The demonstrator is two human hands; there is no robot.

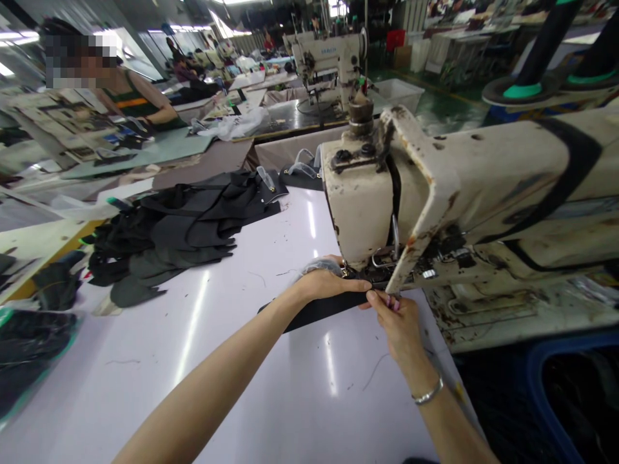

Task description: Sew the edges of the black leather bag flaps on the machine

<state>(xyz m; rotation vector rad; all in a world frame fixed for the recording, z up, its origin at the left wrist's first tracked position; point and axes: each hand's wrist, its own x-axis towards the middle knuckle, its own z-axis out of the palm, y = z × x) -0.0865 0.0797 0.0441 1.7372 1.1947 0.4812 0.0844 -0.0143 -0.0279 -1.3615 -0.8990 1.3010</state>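
A flat black fabric piece (316, 314) lies under the head of the sewing machine (358, 206). My left hand (326, 282) is over its far edge, one digit stretched along it toward the needle area; its other fingers are partly hidden behind a clear plastic-wrapped strap (316, 265) with a gold-coloured metal fitting. My right hand (399, 319) pinches the right end of the piece, fingertips close to the left hand's tip. Something small and pink (393, 302) shows at the right fingers; I cannot make out what it is. The needle and presser foot are mostly hidden.
A pile of black fabric pieces (193, 225) lies at the left of the white table (232, 386). More pieces with plastic-wrapped fittings (271, 183) lie behind. A blue-rimmed container (536, 380) stands low at right. A co-worker (140, 96) sits at far left.
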